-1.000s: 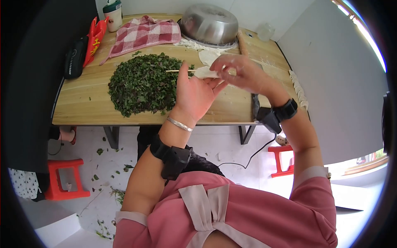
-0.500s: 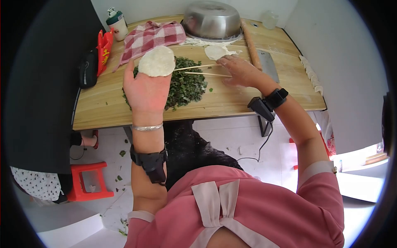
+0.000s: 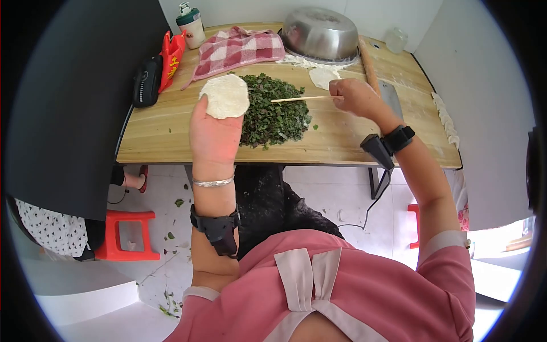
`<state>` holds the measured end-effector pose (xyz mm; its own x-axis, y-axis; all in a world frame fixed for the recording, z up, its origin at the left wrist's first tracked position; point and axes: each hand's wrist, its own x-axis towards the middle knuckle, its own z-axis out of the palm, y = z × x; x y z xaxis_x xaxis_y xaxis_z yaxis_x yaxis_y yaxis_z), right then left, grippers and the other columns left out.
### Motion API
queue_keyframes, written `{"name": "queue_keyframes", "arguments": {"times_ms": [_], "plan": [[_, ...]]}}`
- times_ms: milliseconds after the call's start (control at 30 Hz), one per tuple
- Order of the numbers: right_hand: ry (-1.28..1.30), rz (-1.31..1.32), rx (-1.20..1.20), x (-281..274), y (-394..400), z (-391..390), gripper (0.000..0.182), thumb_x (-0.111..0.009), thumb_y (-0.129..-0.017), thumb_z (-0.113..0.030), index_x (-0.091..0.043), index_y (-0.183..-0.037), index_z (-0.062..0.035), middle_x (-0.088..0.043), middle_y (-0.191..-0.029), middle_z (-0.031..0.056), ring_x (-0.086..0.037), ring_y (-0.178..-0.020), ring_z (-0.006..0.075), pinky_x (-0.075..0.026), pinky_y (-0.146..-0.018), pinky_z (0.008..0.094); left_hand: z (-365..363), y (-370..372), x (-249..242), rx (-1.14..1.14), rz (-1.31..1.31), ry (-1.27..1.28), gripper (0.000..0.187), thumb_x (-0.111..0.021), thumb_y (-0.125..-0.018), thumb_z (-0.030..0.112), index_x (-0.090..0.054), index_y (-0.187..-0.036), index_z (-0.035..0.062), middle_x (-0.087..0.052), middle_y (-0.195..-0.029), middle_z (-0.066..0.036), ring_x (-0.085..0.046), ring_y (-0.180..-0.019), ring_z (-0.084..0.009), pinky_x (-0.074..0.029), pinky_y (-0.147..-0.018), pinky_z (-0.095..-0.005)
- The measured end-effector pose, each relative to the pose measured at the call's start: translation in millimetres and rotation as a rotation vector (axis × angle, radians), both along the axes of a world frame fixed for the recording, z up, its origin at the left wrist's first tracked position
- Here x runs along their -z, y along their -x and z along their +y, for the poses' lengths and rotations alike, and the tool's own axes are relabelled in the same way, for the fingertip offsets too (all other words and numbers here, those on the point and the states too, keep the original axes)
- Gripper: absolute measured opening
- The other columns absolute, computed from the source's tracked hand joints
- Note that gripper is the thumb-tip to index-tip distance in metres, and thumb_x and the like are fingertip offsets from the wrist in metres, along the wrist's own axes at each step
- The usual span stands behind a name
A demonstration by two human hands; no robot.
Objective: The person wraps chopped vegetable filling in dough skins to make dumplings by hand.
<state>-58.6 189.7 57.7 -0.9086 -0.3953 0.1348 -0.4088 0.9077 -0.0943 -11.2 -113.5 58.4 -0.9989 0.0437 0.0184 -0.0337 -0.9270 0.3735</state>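
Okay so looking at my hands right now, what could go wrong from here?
The dough round reaches past your left hand, so its unsupported edge might sag or fold.

The chopped greens are a loose heap, so bits could drop onto the table if lifted with the chopsticks.

Your right hand is close to the flat dough piece on the table, and could nudge or crease it.

Dough round [image 3: 227, 94], off-white; chopped leaves [image 3: 276, 117], dark green; stick [image 3: 307, 98], pale tan; cloth [image 3: 239, 51], pink-and-white check; packet [image 3: 171, 61], red, bears yellow lettering; basin [image 3: 320, 35], silver; stool [image 3: 128, 255], bright red.
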Motion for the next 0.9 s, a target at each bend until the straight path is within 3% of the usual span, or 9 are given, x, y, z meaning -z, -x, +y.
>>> {"name": "queue_keyframes", "arguments": {"times_ms": [67,167,200,300,467,533,600,633,900], "plan": [[0.092,-0.044,-0.001,-15.8,-0.2,4.6,0.012,-0.06,-0.073,-0.01,-0.058,-0.082,-0.0015,-0.062,-0.069,0.0113,-0.062,-0.068,0.0273,-0.048,-0.062,0.0393,-4.7,-0.9,-4.1,-0.08,-0.056,0.012,0.041,-0.034,-0.098,0.02,-0.038,-0.132,-0.004,-0.043,-0.136,-0.02,-0.041,-0.128,-0.0341,-0.032,-0.109,-0.0477],[0.459,-0.289,0.021,-39.2,6.6,11.1,0.011,-0.066,-0.077,-0.009,-0.058,-0.081,-0.0018,-0.061,-0.071,0.0058,-0.059,-0.061,0.0124,-0.047,-0.055,0.0273,-12.7,0.1,-1.1,-0.077,-0.054,0.0,0.041,-0.032,-0.098,0.019,-0.038,-0.131,-0.005,-0.044,-0.135,-0.021,-0.041,-0.127,-0.034,-0.032,-0.109,-0.0475],[0.454,-0.29,0.019,-45.7,7.9,8.0,0.011,-0.066,-0.077,-0.009,-0.058,-0.081,-0.0018,-0.061,-0.071,0.0058,-0.059,-0.061,0.0124,-0.047,-0.055,0.0273,-14.4,0.3,0.3,-0.066,-0.049,-0.015,0.041,-0.032,-0.098,0.019,-0.039,-0.13,-0.0053,-0.044,-0.135,-0.021,-0.041,-0.127,-0.0339,-0.032,-0.109,-0.0475],[0.951,-0.327,-0.047,-64.7,4.5,-6.7,0.005,-0.062,-0.085,-0.008,-0.06,-0.083,-0.0033,-0.06,-0.074,0.0006,-0.058,-0.066,0.009,-0.048,-0.06,0.022,-15.6,-1.2,1.6,-0.08,-0.088,-0.018,0.04,-0.031,-0.098,0.018,-0.04,-0.129,-0.0053,-0.047,-0.133,-0.021,-0.044,-0.126,-0.0334,-0.033,-0.109,-0.0466],[1.208,-0.257,-0.152,-48.8,8.6,-61.0,0.009,-0.063,-0.086,-0.012,-0.065,-0.089,-0.0041,-0.059,-0.074,-0.0009,-0.054,-0.065,0.0079,-0.045,-0.057,0.0206,-5.4,-3.9,8.1,-0.142,-0.149,0.029,0.037,-0.031,-0.098,0.016,-0.042,-0.129,-0.0036,-0.05,-0.131,-0.019,-0.048,-0.123,-0.0316,-0.038,-0.106,-0.0444],[1.239,-0.246,-0.138,-32.6,8.4,-78.2,0.014,-0.06,-0.091,-0.018,-0.064,-0.091,-0.0046,-0.059,-0.077,-0.0015,-0.049,-0.063,0.0054,-0.04,-0.055,0.0192,-3.1,-5.7,10.7,-0.168,-0.158,0.057,0.037,-0.032,-0.099,0.015,-0.042,-0.129,-0.0031,-0.05,-0.131,-0.018,-0.048,-0.122,-0.031,-0.039,-0.105,-0.0437],[0.949,-0.238,-0.169,-23.1,10.4,-84.3,0.02,-0.056,-0.094,-0.021,-0.065,-0.093,-0.0036,-0.059,-0.075,-0.0018,-0.048,-0.061,0.0053,-0.039,-0.054,0.0187,-3.4,-7.0,14.3,-0.149,-0.168,0.057,0.036,-0.033,-0.099,0.016,-0.042,-0.129,-0.002,-0.05,-0.131,-0.017,-0.049,-0.121,-0.0305,-0.04,-0.104,-0.0434],[0.963,-0.345,-0.141,-23.3,7.5,-84.5,0.023,-0.056,-0.092,-0.022,-0.067,-0.091,-0.0022,-0.061,-0.075,-0.0006,-0.052,-0.062,0.0057,-0.043,-0.054,0.0204,-4.3,-7.4,15.8,-0.152,-0.17,0.057,0.036,-0.033,-0.099,0.016,-0.042,-0.129,-0.002,-0.05,-0.131,-0.017,-0.049,-0.121,-0.0305,-0.04,-0.104,-0.0434],[1.183,-0.316,-0.092,-32.2,-0.4,-48.8,0.024,-0.052,-0.094,-0.021,-0.066,-0.095,-0.0011,-0.061,-0.077,0.0028,-0.056,-0.061,0.0079,-0.045,-0.054,0.0198,-3.5,-10.4,18.1,-0.059,-0.112,-0.014,0.038,-0.033,-0.098,0.02,-0.044,-0.126,-0.0041,-0.051,-0.129,-0.018,-0.047,-0.122,-0.0312,-0.036,-0.106,-0.0448]]}}
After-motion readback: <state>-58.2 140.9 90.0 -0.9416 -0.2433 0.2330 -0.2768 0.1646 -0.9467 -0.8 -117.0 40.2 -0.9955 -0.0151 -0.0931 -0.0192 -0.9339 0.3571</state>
